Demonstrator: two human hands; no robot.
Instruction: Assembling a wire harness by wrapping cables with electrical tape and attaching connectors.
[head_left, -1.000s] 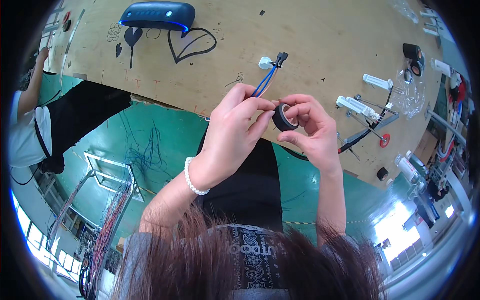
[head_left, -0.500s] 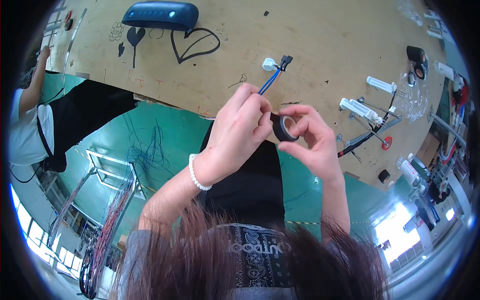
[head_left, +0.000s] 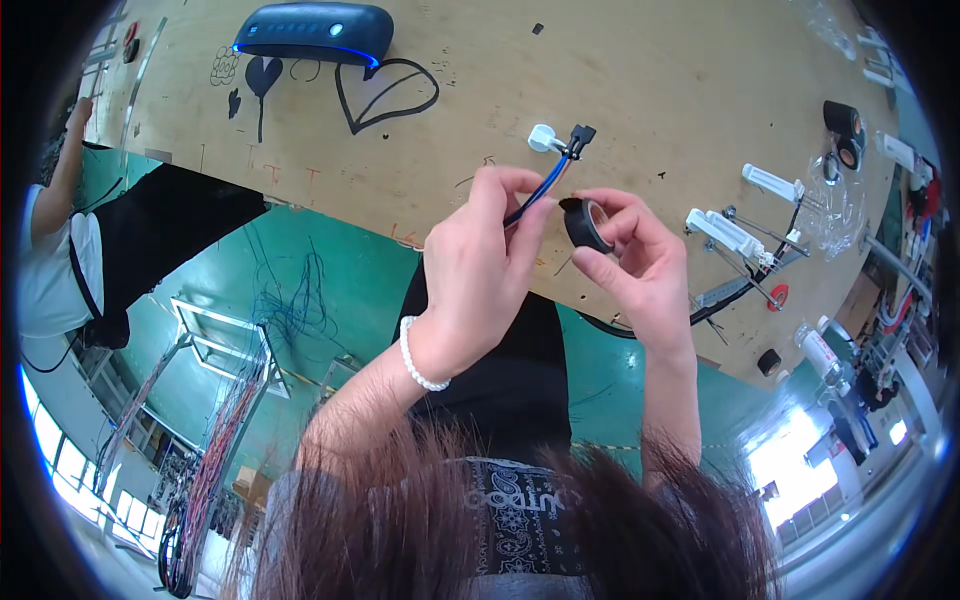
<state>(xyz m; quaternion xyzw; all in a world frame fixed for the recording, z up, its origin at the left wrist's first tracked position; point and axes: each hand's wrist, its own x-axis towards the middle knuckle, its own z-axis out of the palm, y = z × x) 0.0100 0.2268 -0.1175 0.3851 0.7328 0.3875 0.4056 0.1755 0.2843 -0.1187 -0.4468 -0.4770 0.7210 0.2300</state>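
Note:
My left hand [head_left: 468, 265] is closed, thumb and fingers pinching a bundle of wires [head_left: 549, 184], mostly blue with an orange-brown one. The wires run up to a black connector [head_left: 582, 138] beside a white round-headed holder [head_left: 542, 138] on the table. In my right hand [head_left: 652, 275] is a roll of black tape [head_left: 580, 226], with fingers in its core and the thumb at its lower side. The roll is just right of the left fingertips. Its loose end is hard to make out.
White holders [head_left: 730, 235] with metal rods and a dark cable stand on the wooden table [head_left: 480, 80] at right. Tape rolls [head_left: 842, 120] and clear plastic wrap lie beyond them. A dark blue speaker [head_left: 315, 32] sits at far left. Another person's arm [head_left: 65, 165] reaches in at left.
The wires are now gripped between left thumb and fingers, with more of their length showing. My right hand with the tape roll has moved up and right, opening a gap from the left hand.

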